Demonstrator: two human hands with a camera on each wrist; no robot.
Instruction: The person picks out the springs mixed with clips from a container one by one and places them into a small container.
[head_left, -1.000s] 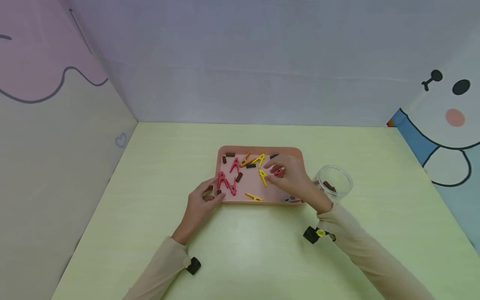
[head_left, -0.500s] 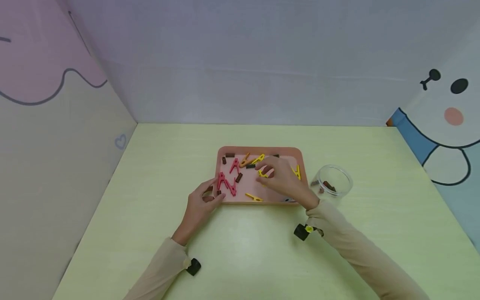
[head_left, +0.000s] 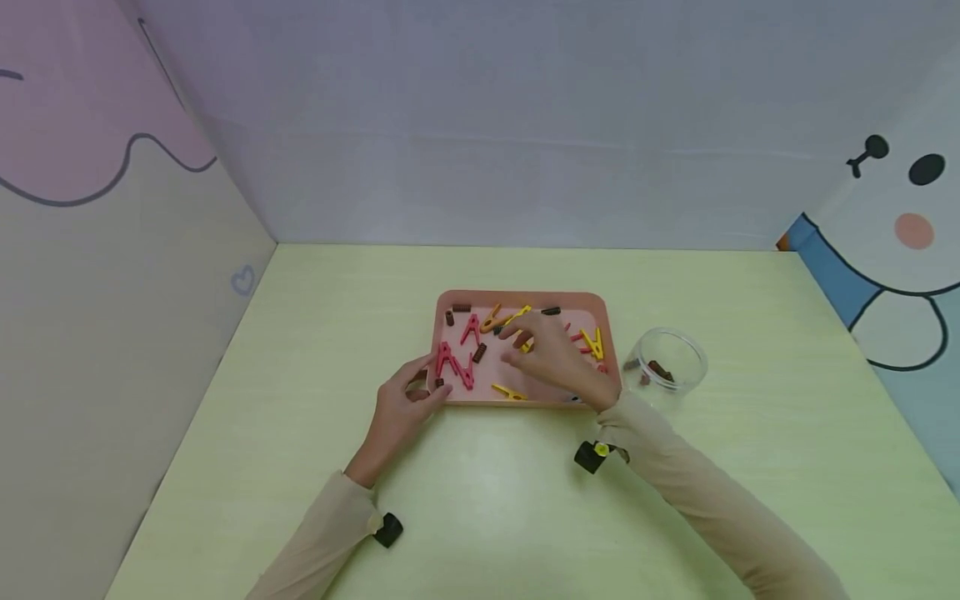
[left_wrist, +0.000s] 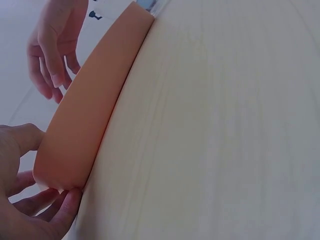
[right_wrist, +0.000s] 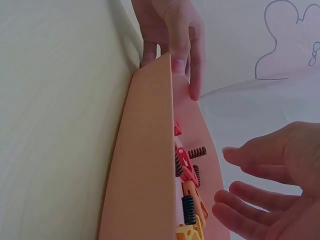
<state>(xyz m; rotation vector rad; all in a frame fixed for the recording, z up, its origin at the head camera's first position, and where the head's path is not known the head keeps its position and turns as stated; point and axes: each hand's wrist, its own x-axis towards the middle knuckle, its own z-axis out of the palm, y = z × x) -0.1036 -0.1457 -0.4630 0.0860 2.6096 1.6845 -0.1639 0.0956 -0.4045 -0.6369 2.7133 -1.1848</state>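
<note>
My left hand (head_left: 401, 404) grips the left end of a shallow pink tray (head_left: 480, 405), its fingers at the corner in the left wrist view. Pink clips (head_left: 469, 329), yellow clips (head_left: 510, 392), an orange clip (head_left: 491, 319) and dark coil springs (head_left: 479, 353) lie scattered in the tray. Over the tray's middle hovers my right hand (head_left: 551, 350), thumb and fingers apart. In the right wrist view nothing shows between its fingers; a dark green spring (right_wrist: 188, 210) lies nearby, beside the orange clip. This hand hides some of the tray's contents in the head view.
To the right of the tray stands a clear round container (head_left: 701, 362) with several brown springs (head_left: 660, 371) in it. The pale table (head_left: 337, 317) meets a plain wall at the back, and walls with cartoon drawings rise on both sides.
My right hand has moved left across the tray, uncovering a yellow clip and pink pieces near the tray's right end. The left hand stays at the tray's left end.
</note>
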